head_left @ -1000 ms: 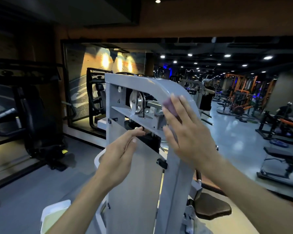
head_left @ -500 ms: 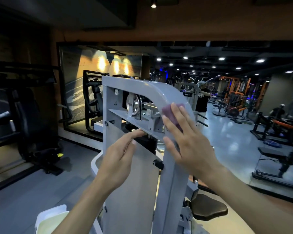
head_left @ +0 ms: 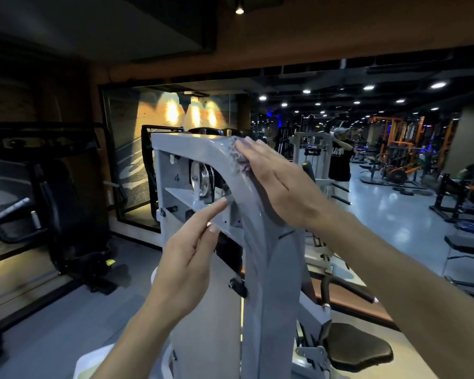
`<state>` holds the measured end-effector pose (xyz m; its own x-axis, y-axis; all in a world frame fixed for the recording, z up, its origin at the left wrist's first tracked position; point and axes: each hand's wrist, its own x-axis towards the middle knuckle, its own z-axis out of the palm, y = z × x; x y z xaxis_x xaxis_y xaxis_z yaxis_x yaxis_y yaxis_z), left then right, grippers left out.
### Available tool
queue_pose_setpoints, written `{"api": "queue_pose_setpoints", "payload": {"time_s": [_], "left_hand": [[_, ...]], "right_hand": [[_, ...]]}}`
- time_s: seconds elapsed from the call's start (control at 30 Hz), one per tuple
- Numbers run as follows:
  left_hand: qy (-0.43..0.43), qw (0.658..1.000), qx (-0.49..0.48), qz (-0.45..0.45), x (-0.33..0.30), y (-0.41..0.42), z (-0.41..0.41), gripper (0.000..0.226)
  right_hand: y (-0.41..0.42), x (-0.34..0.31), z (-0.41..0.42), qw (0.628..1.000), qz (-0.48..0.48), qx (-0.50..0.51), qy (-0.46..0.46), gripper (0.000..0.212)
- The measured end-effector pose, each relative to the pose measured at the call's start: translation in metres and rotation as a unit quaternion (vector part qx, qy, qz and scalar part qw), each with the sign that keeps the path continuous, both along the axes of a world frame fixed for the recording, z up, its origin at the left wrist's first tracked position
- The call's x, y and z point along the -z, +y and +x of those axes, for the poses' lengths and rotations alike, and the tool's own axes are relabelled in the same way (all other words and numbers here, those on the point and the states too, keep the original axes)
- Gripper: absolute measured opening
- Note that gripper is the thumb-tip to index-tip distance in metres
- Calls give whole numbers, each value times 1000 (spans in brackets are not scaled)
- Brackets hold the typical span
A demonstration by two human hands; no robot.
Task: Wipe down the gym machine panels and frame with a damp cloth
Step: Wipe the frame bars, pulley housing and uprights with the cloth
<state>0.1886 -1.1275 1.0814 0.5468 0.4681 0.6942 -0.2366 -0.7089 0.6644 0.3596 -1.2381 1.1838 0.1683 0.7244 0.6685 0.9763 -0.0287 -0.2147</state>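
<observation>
Grey painted steel fills the middle of our view: the machine frame [head_left: 260, 263], an upright post that bends at its top into a crossbar running toward 10 o'clock. Our right hand [head_left: 278, 184] lies flat on the outer curve of that bend, fingers straight and together, pressing a purple cloth [head_left: 240, 161] against the metal. Only a crumpled edge of the cloth shows, just past the fingertips at about 12 o'clock from the palm; the rest is hidden under the hand.

Our left hand [head_left: 188, 266] is raised at 7 o'clock from the right one. Its fingers are loosely extended and hold nothing. The index fingertip touches the edge of the slanted inner plate [head_left: 192, 202] below the pulley [head_left: 201, 179]. A number 4 is marked on the panel [head_left: 177, 178] just left of the pulley.

At 5 o'clock, low in the frame, sits a dark padded seat [head_left: 359, 348]. At 9 o'clock stands a black machine [head_left: 52, 192] against the wall. A mirror [head_left: 137, 149] at 11 o'clock reflects warm wall lights. At 2 o'clock the gym floor [head_left: 389, 214] carries orange racks [head_left: 394, 149].
</observation>
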Motion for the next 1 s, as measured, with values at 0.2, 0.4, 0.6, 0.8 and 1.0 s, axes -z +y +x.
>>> {"api": "queue_pose_setpoints", "payload": {"time_s": [0.2,0.4,0.6,0.8,1.0], "left_hand": [[-68,997,-18,15,-1,-16,31,43],[-124,991,-28,-33,11,-25,49,45],[-137,988,-25,-66,18,-36,56,48],[-157,984,-34,-76,17,-45,61,44],[-156,983,-56,-82,12,-50,62,47]], "right_hand": [[-41,57,28,994,56,-78,43,51],[-21,26,58,989,42,-128,59,52],[-14,44,64,979,89,-171,73,56],[-52,132,55,977,121,-169,35,60],[-40,117,63,978,132,-159,2,57]]}}
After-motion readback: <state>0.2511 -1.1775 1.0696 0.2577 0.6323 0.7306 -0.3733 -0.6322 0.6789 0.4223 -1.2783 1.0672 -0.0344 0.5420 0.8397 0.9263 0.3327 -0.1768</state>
